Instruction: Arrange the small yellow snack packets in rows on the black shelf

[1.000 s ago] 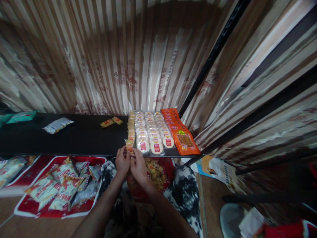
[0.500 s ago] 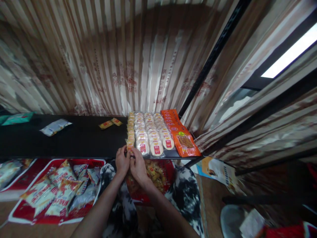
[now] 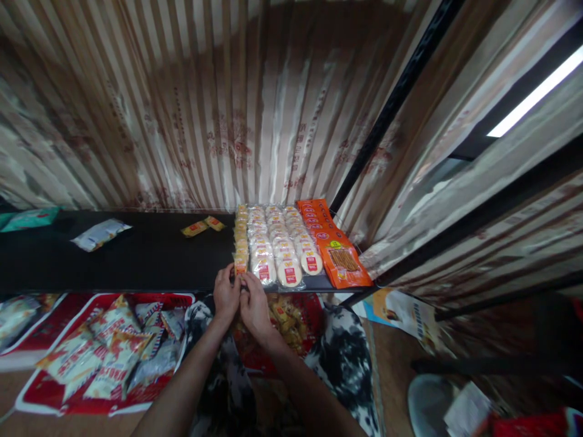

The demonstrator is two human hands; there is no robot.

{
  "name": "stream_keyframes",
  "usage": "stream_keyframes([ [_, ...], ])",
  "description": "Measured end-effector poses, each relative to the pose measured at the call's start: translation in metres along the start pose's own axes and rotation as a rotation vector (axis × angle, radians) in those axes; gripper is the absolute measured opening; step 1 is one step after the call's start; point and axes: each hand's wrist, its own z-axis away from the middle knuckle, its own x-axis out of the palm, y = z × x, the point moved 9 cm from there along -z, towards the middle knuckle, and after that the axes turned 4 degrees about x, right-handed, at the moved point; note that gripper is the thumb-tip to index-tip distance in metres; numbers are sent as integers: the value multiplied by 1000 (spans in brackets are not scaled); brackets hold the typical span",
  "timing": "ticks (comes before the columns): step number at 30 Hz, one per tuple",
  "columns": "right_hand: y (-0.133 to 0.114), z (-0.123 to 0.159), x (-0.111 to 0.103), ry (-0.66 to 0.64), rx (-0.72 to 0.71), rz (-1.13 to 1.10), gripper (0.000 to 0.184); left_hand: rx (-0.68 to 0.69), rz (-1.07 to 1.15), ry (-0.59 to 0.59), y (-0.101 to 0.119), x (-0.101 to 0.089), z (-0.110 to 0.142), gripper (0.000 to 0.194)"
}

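My left hand [image 3: 226, 296] and my right hand [image 3: 255, 304] meet at the front edge of the black shelf. Their fingers are closed around the near end of a small yellow snack packet [image 3: 240, 265], partly hidden by the fingertips. That packet lies at the front of a column of overlapping yellow packets [image 3: 241, 230]. Just right of it, several columns of clear-wrapped round white crackers [image 3: 288, 272] with red labels overlap from back to front. Beyond them lies an orange snack bag [image 3: 341, 256].
On the black shelf [image 3: 150, 261] lie loose yellow packets [image 3: 195, 229], a white packet [image 3: 101, 235] and a teal packet [image 3: 31, 218]. Below are a red basket [image 3: 40, 391] of snack bags and a red container [image 3: 314, 315] of yellow packets between my knees. A slanted black post [image 3: 387, 115] stands right.
Both hands stay at the yellow column's front, with only slight finger movement. The view has shifted a little; the items on the shelf keep their places.
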Motion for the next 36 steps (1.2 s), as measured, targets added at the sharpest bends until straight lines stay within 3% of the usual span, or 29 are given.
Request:
stream_keyframes([
  [18, -1, 1, 0, -21, 0, 41, 47, -30, 105, 14, 0, -2, 5, 33],
  [36, -6, 6, -10, -11, -7, 7, 40, -5, 74, 0, -1, 2, 8, 32],
])
